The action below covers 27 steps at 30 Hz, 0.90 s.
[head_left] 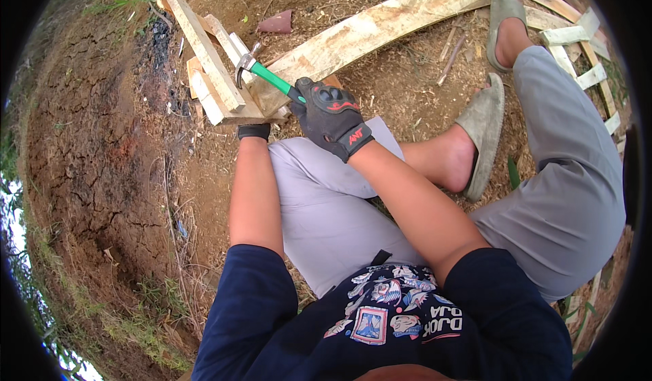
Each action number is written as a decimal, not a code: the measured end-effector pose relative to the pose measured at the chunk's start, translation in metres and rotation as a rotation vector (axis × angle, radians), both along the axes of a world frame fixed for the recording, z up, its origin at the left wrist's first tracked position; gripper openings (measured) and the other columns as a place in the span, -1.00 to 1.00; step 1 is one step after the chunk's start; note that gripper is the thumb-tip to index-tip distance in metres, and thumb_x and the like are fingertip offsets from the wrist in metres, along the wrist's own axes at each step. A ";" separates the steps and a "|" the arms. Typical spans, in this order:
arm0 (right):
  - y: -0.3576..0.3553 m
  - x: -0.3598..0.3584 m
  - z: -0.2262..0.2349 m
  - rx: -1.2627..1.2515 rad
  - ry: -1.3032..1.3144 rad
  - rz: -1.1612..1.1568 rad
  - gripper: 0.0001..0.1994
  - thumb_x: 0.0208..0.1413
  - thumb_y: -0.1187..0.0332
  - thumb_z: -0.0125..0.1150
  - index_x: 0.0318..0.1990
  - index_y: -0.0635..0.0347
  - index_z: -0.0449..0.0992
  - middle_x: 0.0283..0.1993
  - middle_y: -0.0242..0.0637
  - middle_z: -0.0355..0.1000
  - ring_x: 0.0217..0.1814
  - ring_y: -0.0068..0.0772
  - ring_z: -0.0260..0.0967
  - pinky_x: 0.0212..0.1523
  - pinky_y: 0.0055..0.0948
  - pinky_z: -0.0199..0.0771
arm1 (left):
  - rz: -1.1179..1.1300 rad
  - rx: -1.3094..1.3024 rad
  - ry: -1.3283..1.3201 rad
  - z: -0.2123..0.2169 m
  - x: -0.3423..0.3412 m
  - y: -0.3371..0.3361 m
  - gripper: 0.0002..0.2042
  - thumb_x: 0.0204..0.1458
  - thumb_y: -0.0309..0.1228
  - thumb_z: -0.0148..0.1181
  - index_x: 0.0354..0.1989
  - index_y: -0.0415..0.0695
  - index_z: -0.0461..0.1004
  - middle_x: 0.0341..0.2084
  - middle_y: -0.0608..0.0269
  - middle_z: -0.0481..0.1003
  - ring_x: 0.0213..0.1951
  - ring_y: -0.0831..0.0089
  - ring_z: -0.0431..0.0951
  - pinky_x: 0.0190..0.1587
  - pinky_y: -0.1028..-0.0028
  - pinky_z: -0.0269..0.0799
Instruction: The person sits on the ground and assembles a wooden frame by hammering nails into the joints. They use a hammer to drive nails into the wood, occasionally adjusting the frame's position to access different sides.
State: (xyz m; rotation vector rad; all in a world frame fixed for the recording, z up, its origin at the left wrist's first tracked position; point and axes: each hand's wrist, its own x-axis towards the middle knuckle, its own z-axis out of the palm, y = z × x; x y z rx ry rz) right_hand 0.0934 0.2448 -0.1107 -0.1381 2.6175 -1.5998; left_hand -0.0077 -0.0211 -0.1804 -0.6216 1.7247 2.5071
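Well, we see a hammer (270, 77) with a bright green handle, a dark grip and a metal head with a curved claw. It sits up at the left of the middle, slanting, with its head right by some pale wooden boards (204, 50). We can't tell if the head touches them. The boards are rough and set close together, and a long, wide plank (394, 24) goes from near them up to the right, over the brown dirt (102, 157).

Our right arm reaches up and to the left, across our grey pants (339, 225). Our left arm goes almost straight up to the near end of the boards.

Our right hand (331, 115), in a black glove with red marks, has its fingers curled tight around the hammer's grip. Our left hand (254, 131) is mostly hidden by the wood. Only its dark cuff shows, so we can't tell how its fingers are.
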 end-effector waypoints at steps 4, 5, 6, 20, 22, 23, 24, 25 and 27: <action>0.001 -0.001 -0.004 -0.001 -0.033 0.006 -0.83 0.27 0.25 0.22 -0.12 0.11 0.50 -0.23 -0.03 0.60 -0.16 0.14 0.59 -0.16 0.10 0.55 | -0.009 0.010 0.002 -0.001 -0.006 0.001 -0.35 0.40 0.22 -0.15 0.44 0.02 0.30 0.25 0.04 0.47 0.25 0.03 0.51 0.28 -0.08 0.49; 0.001 0.000 -0.005 -0.004 -0.033 0.012 -0.84 0.26 0.26 0.22 -0.12 0.11 0.51 -0.23 -0.03 0.60 -0.16 0.14 0.59 -0.16 0.10 0.55 | -0.006 0.013 0.006 -0.002 -0.007 -0.001 -0.35 0.40 0.22 -0.15 0.44 0.02 0.30 0.25 0.04 0.47 0.25 0.03 0.51 0.28 -0.08 0.49; 0.001 0.002 -0.005 -0.008 -0.033 0.018 -0.85 0.25 0.27 0.21 -0.12 0.10 0.51 -0.22 -0.03 0.59 -0.16 0.13 0.59 -0.17 0.10 0.55 | 0.000 0.011 0.005 -0.002 -0.004 -0.003 -0.35 0.40 0.22 -0.15 0.44 0.02 0.30 0.25 0.04 0.47 0.25 0.03 0.51 0.28 -0.09 0.49; 0.007 -0.011 -0.004 0.044 0.031 -0.051 -0.83 0.29 0.23 0.18 -0.13 0.11 0.52 -0.28 -0.02 0.59 -0.21 0.18 0.58 -0.21 0.13 0.55 | 0.013 0.038 0.013 -0.002 0.001 -0.006 -0.32 0.39 0.26 -0.16 0.45 0.02 0.29 0.25 0.01 0.47 0.25 0.01 0.51 0.27 -0.11 0.50; -0.001 -0.007 -0.004 0.033 0.003 -0.067 -0.82 0.29 0.23 0.18 -0.12 0.12 0.52 -0.29 -0.02 0.59 -0.20 0.17 0.58 -0.21 0.12 0.55 | -0.001 0.049 0.004 -0.004 -0.004 0.001 -0.32 0.39 0.26 -0.16 0.45 0.02 0.29 0.24 0.01 0.47 0.25 0.01 0.51 0.27 -0.12 0.50; -0.004 -0.005 -0.002 0.030 -0.020 -0.056 -0.82 0.29 0.23 0.18 -0.11 0.12 0.52 -0.30 -0.02 0.59 -0.20 0.17 0.58 -0.20 0.12 0.56 | 0.001 0.050 0.004 -0.004 -0.003 -0.002 -0.32 0.39 0.27 -0.16 0.45 0.02 0.29 0.24 0.01 0.47 0.25 0.01 0.51 0.27 -0.12 0.50; -0.006 -0.003 0.000 0.026 -0.044 -0.046 -0.82 0.29 0.24 0.18 -0.11 0.13 0.52 -0.31 -0.02 0.58 -0.19 0.17 0.58 -0.20 0.12 0.56 | 0.008 0.055 0.006 -0.004 -0.002 -0.003 -0.31 0.39 0.27 -0.16 0.45 0.02 0.29 0.24 0.00 0.47 0.25 0.01 0.52 0.27 -0.12 0.51; -0.009 0.000 -0.003 0.029 -0.038 -0.039 -0.81 0.29 0.24 0.18 -0.10 0.13 0.52 -0.30 -0.03 0.58 -0.19 0.17 0.58 -0.19 0.12 0.56 | 0.007 0.059 0.005 -0.005 -0.002 -0.003 -0.31 0.38 0.27 -0.16 0.45 0.02 0.29 0.24 0.00 0.47 0.25 0.00 0.52 0.27 -0.12 0.51; -0.015 0.004 -0.009 0.036 -0.029 -0.027 -0.80 0.29 0.24 0.19 -0.08 0.13 0.52 -0.30 -0.04 0.59 -0.18 0.16 0.58 -0.16 0.12 0.56 | -0.001 0.068 0.006 -0.006 -0.004 -0.003 -0.31 0.38 0.28 -0.16 0.45 0.02 0.29 0.24 0.00 0.46 0.25 0.00 0.52 0.27 -0.13 0.51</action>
